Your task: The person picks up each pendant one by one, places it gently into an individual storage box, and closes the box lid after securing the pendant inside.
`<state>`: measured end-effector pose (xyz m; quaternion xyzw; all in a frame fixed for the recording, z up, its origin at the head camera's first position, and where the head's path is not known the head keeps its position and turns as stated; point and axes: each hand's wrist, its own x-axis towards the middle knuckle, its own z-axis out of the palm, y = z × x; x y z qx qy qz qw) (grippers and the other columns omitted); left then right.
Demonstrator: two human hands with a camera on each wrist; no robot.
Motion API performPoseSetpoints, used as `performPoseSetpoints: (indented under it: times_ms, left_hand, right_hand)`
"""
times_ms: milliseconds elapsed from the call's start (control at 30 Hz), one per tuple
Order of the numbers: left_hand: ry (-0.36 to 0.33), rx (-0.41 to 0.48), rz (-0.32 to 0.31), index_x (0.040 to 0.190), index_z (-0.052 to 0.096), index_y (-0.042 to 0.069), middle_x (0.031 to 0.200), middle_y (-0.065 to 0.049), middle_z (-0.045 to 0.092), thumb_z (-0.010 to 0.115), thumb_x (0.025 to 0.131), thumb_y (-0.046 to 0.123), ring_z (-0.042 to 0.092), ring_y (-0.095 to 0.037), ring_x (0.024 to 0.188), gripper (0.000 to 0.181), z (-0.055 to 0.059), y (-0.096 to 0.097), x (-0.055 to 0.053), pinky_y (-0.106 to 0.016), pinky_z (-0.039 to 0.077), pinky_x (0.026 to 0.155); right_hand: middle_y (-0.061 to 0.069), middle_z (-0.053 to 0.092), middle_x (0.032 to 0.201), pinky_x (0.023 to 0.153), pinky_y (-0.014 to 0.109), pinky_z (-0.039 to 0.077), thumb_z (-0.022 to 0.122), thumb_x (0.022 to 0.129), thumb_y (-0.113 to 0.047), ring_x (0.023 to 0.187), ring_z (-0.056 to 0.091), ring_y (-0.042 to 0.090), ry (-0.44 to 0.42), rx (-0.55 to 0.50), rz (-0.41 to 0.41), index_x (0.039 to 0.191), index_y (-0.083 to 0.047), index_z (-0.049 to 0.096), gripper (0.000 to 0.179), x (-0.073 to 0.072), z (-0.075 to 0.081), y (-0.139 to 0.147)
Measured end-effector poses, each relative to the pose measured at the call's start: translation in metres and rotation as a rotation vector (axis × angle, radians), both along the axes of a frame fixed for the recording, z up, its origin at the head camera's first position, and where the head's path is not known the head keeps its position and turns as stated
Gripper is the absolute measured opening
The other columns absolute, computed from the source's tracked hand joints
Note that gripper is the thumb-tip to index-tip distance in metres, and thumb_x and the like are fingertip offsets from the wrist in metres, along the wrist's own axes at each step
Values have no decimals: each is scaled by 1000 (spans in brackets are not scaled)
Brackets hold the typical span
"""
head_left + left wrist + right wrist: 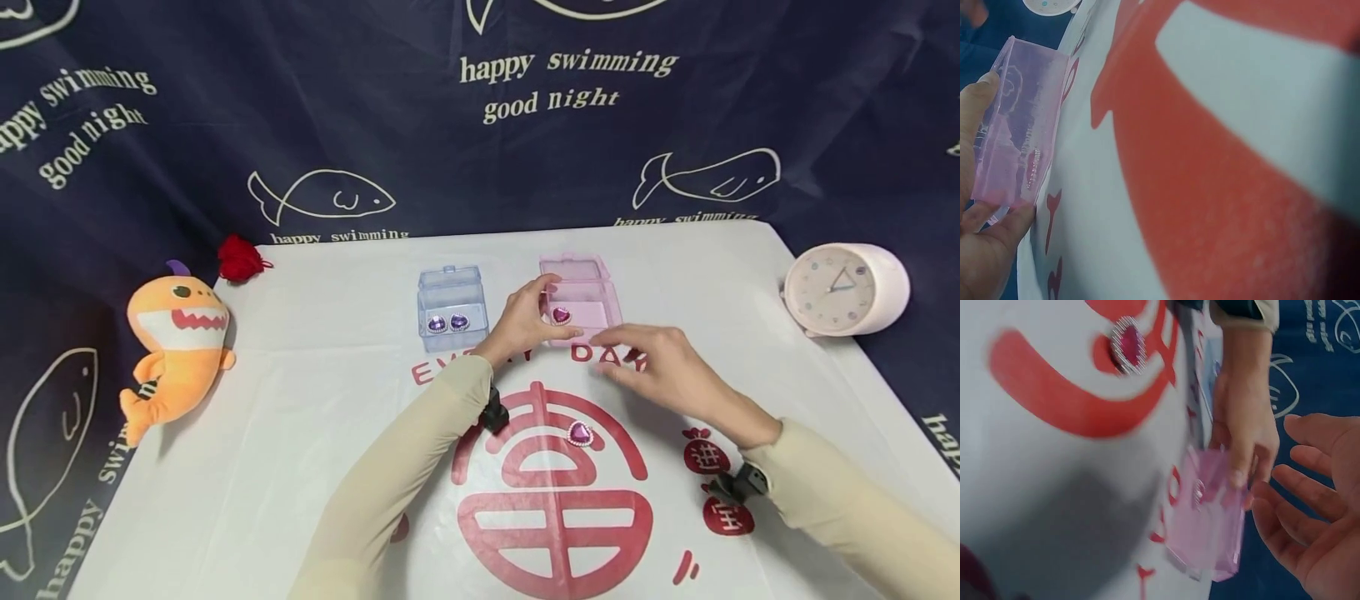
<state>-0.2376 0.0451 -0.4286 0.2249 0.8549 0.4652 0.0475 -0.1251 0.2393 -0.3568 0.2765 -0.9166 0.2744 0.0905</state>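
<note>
Pink box (pixel 592 307), far on the table (pixel 262 375), was gripped by the left hand (pixel 527 317) in the head view. From the left wrist, tipping was judged possible through uneven pinching. From the right wrist, the right hand (pixel 1338 540) was seen relaxed, empty.

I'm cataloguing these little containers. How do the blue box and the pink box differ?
The blue box is tinted blue; the pink box is tinted pink. The blue box holds two violet-blue gems, while the pink box shows one pink gem. The left hand grips the pink box; neither hand holds the blue box. Both are see-through and open.
</note>
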Motion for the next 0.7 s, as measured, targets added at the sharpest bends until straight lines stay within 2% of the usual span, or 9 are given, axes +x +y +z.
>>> performPoseSetpoints:
  times_ms: [200,400,567,700]
  left_hand:
    - [15,5,0,136,48,10,105,-12,60,92,63,30,54,-19,87,87,-1,1,0,-19,41,69]
    - [1,4,2,137,47,12,108,-11,60,91,64,30,54,-19,89,87,-2,0,0,-20,42,71]
    - [-3,4,-4,137,47,11,110,-11,60,91,64,29,55,-20,91,87,-1,-1,0,-21,43,72]
    - [1,5,-4,137,47,10,107,-11,59,91,64,28,54,-22,90,87,-1,0,0,-20,42,71]
  right_hand:
    - [1,73,102,72,33,59,83,73,-8,89,69,16,-57,5,86,104,-8,72,33,27,-17,-8]
    - [0,71,106,84,37,57,80,78,-14,99,67,15,-151,98,160,106,-10,72,30,46,-34,-14]
    - [2,70,106,79,34,57,80,78,-13,97,64,15,-117,121,201,101,-9,73,25,53,-47,-12]
    - [0,71,104,76,31,56,79,78,-12,95,62,12,-82,111,201,99,-9,74,22,53,-53,-10]
